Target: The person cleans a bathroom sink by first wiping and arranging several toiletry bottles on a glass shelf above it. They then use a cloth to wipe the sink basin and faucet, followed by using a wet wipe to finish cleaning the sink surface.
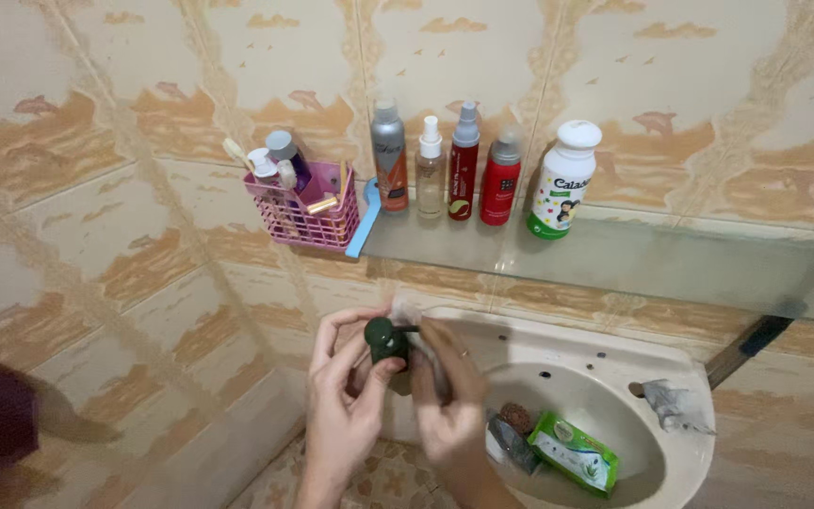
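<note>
Beige wall tiles (96, 217) printed with orange dolphins fill the room around you. Near and right sits the cream ceramic sink (614, 363), holding a green soap packet (574, 452). Above it a long glass shelf (671, 264) carries five bottles, the white lotion bottle (562, 179) rightmost; a pink plastic basket (301, 215) hangs at its left end. Your left hand (346, 401) is wrapped around a small dark green round-capped bottle (386, 339), held in front of the sink's left rim. Your right hand (449, 391) pinches its top, blurred.
</note>
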